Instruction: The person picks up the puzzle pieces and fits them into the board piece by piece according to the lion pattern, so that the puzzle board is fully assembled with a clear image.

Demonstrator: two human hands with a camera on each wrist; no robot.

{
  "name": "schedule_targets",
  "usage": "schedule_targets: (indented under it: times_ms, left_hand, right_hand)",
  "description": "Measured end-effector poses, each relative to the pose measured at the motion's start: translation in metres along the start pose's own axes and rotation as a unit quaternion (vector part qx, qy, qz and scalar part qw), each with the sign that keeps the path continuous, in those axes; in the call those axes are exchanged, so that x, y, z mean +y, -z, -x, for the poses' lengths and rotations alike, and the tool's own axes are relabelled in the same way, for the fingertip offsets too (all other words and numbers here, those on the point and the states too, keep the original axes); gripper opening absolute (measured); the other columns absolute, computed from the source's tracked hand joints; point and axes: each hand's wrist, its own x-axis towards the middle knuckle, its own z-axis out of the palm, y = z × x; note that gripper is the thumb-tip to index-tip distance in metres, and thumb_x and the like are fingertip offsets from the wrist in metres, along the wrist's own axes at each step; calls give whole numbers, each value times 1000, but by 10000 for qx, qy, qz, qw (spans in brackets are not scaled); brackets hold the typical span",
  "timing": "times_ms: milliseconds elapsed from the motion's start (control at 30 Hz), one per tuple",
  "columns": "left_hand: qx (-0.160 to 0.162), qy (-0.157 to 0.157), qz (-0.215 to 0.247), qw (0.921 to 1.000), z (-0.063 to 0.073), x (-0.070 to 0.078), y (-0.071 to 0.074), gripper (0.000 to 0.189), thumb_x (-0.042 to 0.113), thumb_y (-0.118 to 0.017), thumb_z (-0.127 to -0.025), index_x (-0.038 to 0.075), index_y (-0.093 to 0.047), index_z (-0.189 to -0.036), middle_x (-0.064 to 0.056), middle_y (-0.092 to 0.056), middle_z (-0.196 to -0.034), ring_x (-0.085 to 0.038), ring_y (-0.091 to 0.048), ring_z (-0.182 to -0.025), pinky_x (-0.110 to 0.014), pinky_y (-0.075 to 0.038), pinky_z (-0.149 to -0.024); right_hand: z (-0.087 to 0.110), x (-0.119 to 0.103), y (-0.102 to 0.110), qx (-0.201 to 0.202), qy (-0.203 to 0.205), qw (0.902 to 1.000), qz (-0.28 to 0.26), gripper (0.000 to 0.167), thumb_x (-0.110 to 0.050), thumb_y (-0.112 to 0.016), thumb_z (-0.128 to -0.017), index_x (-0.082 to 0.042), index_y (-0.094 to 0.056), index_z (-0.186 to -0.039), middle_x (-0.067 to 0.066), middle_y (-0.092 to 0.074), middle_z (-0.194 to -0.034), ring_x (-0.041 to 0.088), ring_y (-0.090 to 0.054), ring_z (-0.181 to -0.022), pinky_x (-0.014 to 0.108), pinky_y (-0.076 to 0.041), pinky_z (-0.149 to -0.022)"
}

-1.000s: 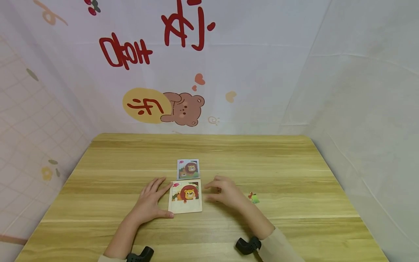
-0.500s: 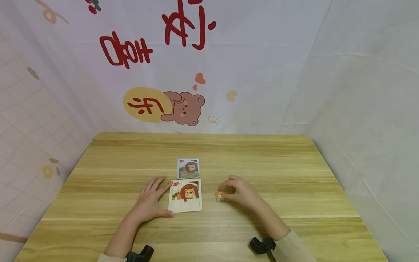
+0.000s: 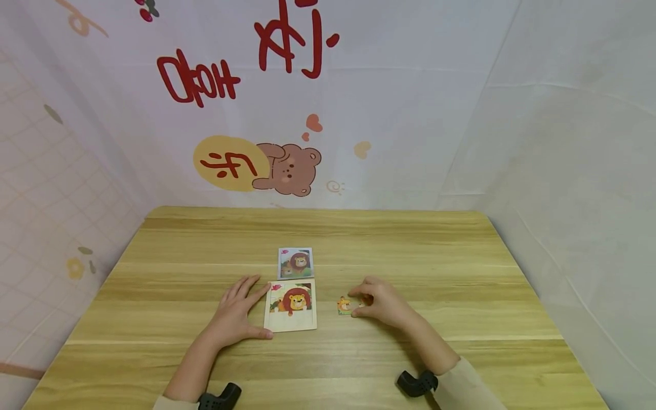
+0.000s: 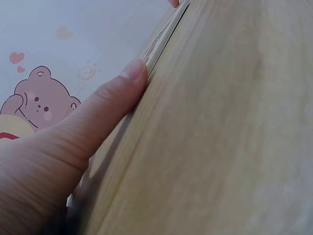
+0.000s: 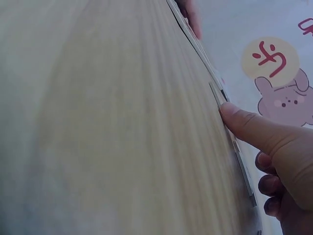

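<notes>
My left hand (image 3: 233, 319) lies at the left side of a square puzzle board (image 3: 289, 323), fingers spread. Its index fingertip is at the upper left corner and its thumb at the lower left corner. Lion puzzle pieces fill the board's upper part; a pale strip shows below. To the right of the board, my right hand (image 3: 381, 302) pinches a puzzle piece (image 3: 344, 306) with a yellow cub and some green, flat on the table. In the right wrist view the thumb (image 5: 234, 115) presses along the thin edge of this piece, with the other fingers curled.
Just behind the board lies a picture card (image 3: 295, 263) with the whole lion scene. The wooden table (image 3: 435, 256) meets a white cloth backdrop at the back and sides. A black wrist camera (image 3: 417, 384) sits on my right wrist, another (image 3: 220, 397) on the left.
My right hand has pulled away from the board to the right, uncovering the cub piece. The red-and-green piece seen farther right a second ago is now hidden by that hand. My left hand stays put.
</notes>
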Motion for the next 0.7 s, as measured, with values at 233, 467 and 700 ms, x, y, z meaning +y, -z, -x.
schedule_targets:
  times_ms: [233, 467, 700]
  left_hand:
    - [-102, 102, -25, 9999, 0, 1, 1, 111, 75, -73, -57, 14, -44, -145, -16, -26, -153, -40, -13, -139, -66, -14, -103]
    - [-121, 112, -56, 9998, 0, 1, 1, 111, 75, -72, -57, 14, -45, -145, -16, -26, -153, -40, -14, -139, -65, -15, -103]
    - [-79, 110, 7, 9999, 0, 2, 1, 111, 73, -75, -56, 13, -45, -145, -17, -26, -153, -41, -14, -139, -66, -14, -103]
  right_hand:
    - [-2, 1, -2, -73, 3, 9999, 152, 36, -34, -83, -73, -20, -73, -104, -10, -50, -78, 5, -45, -68, 22, -42, -59]
    - [-3, -1, -5, -104, -14, 9999, 40, 28, -31, -82, -75, -22, -74, -101, -12, -52, -80, 5, -46, -67, 23, -43, -58]
    - [-4, -1, -8, 4, 106, 9999, 40, 24, -26, -83, -75, -21, -75, -97, -13, -52, -77, 5, -46, -67, 22, -43, -57]
